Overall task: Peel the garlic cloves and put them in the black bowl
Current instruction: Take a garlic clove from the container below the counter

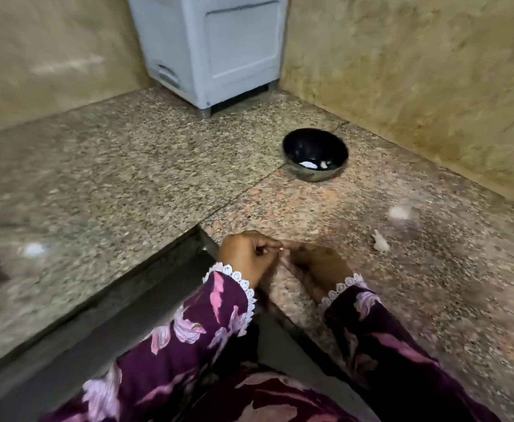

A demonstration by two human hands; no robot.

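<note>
The black bowl (315, 147) stands on the granite counter near the right wall, with two white peeled cloves (309, 164) at its bottom. My left hand (248, 254) and my right hand (319, 268) meet at the counter's front edge, fingers curled, pinching a small garlic clove (283, 247) between them. The clove is mostly hidden by the fingers and the view is blurred. A loose garlic piece (381, 241) lies on the counter to the right of my hands, and a blurred white garlic piece (399, 212) lies further back.
A white appliance (213, 47) stands in the back corner. Beige walls close the counter at the back and right. The granite counter (128, 166) forms an inner corner at my body. A small white scrap (33, 249) lies on the left stretch.
</note>
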